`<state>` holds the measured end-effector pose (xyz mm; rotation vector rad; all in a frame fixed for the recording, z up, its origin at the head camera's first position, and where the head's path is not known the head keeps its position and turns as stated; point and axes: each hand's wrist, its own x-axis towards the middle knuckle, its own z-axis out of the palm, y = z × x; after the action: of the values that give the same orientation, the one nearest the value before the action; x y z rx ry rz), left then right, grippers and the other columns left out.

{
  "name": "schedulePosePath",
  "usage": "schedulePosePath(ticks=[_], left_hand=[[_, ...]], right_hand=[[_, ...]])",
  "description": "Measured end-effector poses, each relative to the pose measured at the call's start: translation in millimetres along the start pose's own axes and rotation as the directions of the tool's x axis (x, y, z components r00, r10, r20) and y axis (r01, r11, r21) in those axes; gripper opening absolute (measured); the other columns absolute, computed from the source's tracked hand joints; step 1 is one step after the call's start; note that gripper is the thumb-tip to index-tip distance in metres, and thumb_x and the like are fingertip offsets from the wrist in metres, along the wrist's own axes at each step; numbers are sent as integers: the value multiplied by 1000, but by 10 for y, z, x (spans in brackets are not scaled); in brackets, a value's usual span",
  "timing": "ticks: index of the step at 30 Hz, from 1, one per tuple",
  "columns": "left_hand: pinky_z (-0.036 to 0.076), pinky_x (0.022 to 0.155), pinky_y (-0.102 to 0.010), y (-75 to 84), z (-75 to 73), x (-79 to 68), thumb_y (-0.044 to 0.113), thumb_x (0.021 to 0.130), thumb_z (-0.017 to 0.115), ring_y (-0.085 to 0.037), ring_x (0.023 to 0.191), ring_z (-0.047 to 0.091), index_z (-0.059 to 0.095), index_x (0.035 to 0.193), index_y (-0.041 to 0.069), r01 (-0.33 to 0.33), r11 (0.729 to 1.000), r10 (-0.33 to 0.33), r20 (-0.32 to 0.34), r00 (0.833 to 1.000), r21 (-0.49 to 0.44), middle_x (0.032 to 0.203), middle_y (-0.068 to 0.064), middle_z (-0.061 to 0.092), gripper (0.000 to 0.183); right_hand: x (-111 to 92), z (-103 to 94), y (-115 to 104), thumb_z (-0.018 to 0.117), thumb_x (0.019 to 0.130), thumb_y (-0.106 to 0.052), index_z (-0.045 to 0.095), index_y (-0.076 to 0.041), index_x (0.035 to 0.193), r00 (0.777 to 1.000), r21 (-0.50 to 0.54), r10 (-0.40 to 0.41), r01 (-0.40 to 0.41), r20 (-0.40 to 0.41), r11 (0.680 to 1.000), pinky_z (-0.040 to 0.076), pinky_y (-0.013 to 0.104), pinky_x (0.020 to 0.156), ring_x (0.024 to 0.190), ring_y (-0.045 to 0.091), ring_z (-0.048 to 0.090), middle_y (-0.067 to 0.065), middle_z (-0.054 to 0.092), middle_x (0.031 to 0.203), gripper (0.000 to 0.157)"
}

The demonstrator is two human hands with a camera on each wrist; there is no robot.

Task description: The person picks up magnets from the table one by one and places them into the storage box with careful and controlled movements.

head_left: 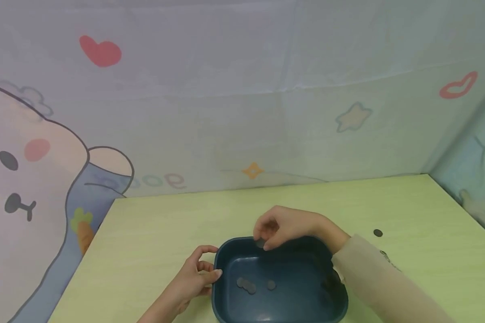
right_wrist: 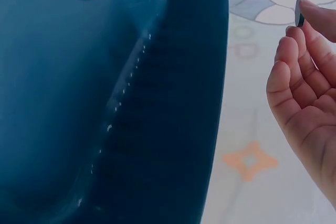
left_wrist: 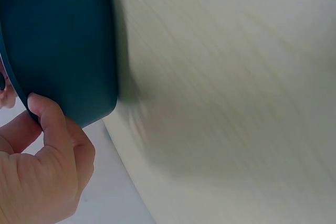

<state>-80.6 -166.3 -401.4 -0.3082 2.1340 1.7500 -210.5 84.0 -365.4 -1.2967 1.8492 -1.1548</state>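
Note:
A dark blue rectangular basin (head_left: 284, 299) with rounded corners stands on the table. My left hand (head_left: 198, 278) grips its left rim, and the left wrist view shows thumb and fingers pinching that edge (left_wrist: 14, 80). Over the far rim, my right hand (head_left: 284, 229) pinches a small round grey disc (head_left: 260, 242), coin-like, seen nearly edge-on as a disc (right_wrist: 299, 11) in the right wrist view. On the basin floor lie several similar discs (head_left: 246, 285), some overlapping, with one disc (head_left: 271, 285) apart from them. No markings on the discs can be made out.
Right of the basin, a dark disc (head_left: 377, 233) lies on the pale yellow-green table (head_left: 165, 224). Nearer the right sleeve (head_left: 372, 273) is a small dark item (head_left: 385, 256), partly hidden. A printed cloth (head_left: 226, 125) hangs along the table's far edge.

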Motion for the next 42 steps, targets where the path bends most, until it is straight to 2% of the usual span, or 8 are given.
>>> schedulePosePath(ticks=[8, 15, 19, 24, 33, 42], left_hand=[[46, 54, -27, 15, -20, -7, 1, 87, 63, -16, 64, 51, 39, 131, 10, -6, 1000, 6, -14, 1000, 12, 82, -7, 48, 51], [46, 54, -26, 28, -21, 1, 2, 87, 63, -15, 64, 52, 39, 131, 10, 4, 1000, -4, -9, 1000, 9, 83, -6, 47, 51], [46, 54, -27, 40, -17, -4, 1, 87, 62, -16, 65, 52, 39, 131, 10, 4, 1000, -3, -11, 1000, 14, 83, -7, 47, 51], [46, 54, -27, 18, -24, 10, 1, 87, 63, -16, 65, 52, 39, 131, 10, -1, 1000, 1, -12, 1000, 21, 83, -7, 48, 51], [47, 54, -26, -23, -16, 16, 1, 87, 63, -15, 64, 53, 38, 131, 10, -2, 1000, 2, 19, 1000, -7, 83, -6, 47, 52], [47, 55, -28, -21, -5, -6, -1, 87, 61, -16, 64, 53, 37, 132, 9, 5, 1000, -5, 5, 1000, -8, 82, -5, 47, 53]], right_hand=[[36, 27, -41, 69, 80, -4, 65, 2, 100, 1000, -12, 6, -6, 28, 1000, 48, 25, 63, 68, 8, 52, -3, 60, 78, 21], [-68, -33, -62, 69, 80, -5, 65, 2, 99, 1000, -53, 10, -9, 7, 999, 47, 25, 63, 69, 8, 52, -3, 59, 78, 21], [-168, -86, -64, 69, 80, -6, 66, 1, 100, 999, -72, 42, -44, -17, 996, 47, 25, 63, 69, 8, 52, -3, 60, 80, 21], [-345, -158, -41, 68, 83, -11, 66, -2, 102, 996, -84, 70, -75, -57, 994, 47, 27, 63, 70, 10, 51, -2, 60, 81, 22], [-858, -321, 52, 66, 86, -12, 64, -10, 106, 982, -69, 115, -126, -147, 990, 48, 30, 64, 72, 15, 54, 3, 59, 81, 21], [-1187, -450, 75, 65, 87, -8, 63, -12, 106, 983, -119, 66, -88, -171, 989, 48, 29, 65, 72, 14, 54, 1, 58, 80, 20]])
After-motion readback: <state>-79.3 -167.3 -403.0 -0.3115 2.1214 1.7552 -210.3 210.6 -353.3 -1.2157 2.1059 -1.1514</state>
